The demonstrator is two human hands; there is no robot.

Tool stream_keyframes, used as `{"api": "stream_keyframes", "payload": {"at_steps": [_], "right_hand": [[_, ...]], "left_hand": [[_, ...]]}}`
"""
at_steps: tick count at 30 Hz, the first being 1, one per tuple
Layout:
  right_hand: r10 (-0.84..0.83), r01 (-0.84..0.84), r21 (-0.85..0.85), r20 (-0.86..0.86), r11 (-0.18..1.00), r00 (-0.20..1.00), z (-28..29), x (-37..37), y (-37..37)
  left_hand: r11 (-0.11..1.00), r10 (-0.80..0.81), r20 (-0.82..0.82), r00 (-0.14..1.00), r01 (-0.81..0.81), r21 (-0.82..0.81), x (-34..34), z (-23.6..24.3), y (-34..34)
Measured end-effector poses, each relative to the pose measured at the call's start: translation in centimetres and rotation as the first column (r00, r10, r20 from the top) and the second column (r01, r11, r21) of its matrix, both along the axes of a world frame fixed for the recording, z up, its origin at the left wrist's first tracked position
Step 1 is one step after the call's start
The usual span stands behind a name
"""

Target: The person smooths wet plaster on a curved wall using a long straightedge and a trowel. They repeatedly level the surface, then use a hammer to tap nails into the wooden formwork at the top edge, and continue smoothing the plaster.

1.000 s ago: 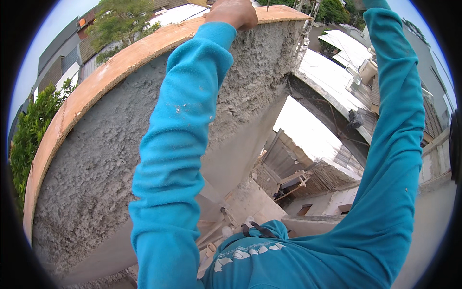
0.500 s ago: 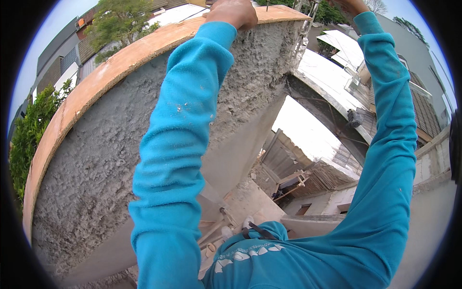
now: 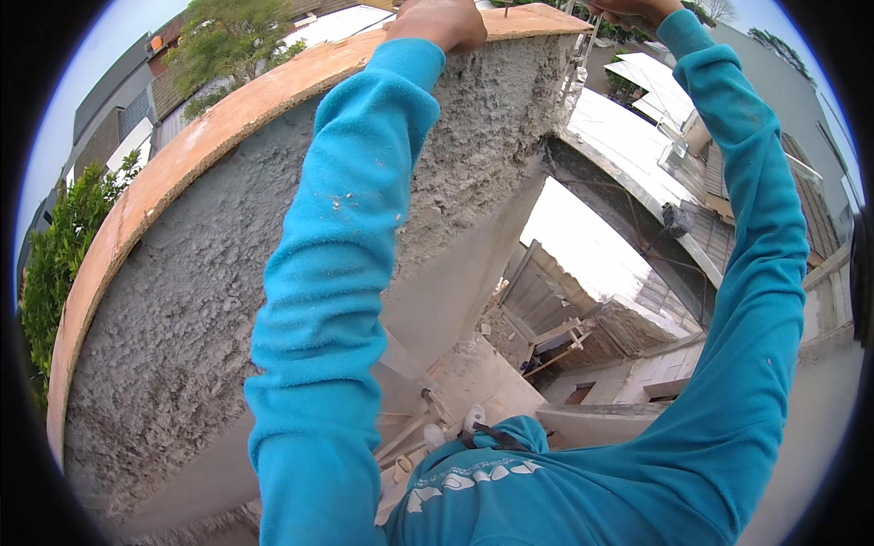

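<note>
Turquoise sleeves (image 3: 332,255) extended, left hand (image 3: 442,24) on board (image 3: 196,150)

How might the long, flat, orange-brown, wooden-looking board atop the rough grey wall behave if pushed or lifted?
The board is probably stiff, given its solid-looking edge. Its length suggests awkward lifting from one end. Being flat, it would likely slide rather than roll, though whether it is fastened to the wall I cannot tell.
</note>
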State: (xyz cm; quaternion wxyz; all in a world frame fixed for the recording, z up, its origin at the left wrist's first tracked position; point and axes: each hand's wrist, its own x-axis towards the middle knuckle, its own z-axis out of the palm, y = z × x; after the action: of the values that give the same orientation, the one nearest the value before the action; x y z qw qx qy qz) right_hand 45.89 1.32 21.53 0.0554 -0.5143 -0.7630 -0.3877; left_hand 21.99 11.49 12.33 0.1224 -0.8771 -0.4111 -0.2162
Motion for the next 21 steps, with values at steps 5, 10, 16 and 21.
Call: {"api": "stream_keyframes", "payload": {"at_steps": [5, 10, 16, 21], "right_hand": [[-0.089, 0.089, 0.100, -0.001, 0.991, 0.996, 3.4, 0.4, -3.0], [0.125, -0.103, 0.211, -0.095, 0.972, 0.988, 2.2, -0.7, -4.2], [-0.187, 0.161, 0.095, 0.435, 0.982, 0.881, 1.7, 0.8, -0.1], [0.230, -0.249, 0.280, 0.098, 0.927, 0.968, 2.2, -1.7, -5.3]], "left_hand": [[0.997, -0.018, -0.013, 1.000, 0.017, -0.077, 1.9, 1.4, -1.9], [0.999, -0.026, 0.035, 0.999, 0.025, 0.033, 2.0, 0.4, -0.2], [0.999, 0.004, -0.038, 0.999, -0.002, 0.051, 0.9, 0.2, 0.7], [0.998, -0.060, 0.025, 0.998, 0.059, 0.036, 1.5, 0.6, -0.4]]}}
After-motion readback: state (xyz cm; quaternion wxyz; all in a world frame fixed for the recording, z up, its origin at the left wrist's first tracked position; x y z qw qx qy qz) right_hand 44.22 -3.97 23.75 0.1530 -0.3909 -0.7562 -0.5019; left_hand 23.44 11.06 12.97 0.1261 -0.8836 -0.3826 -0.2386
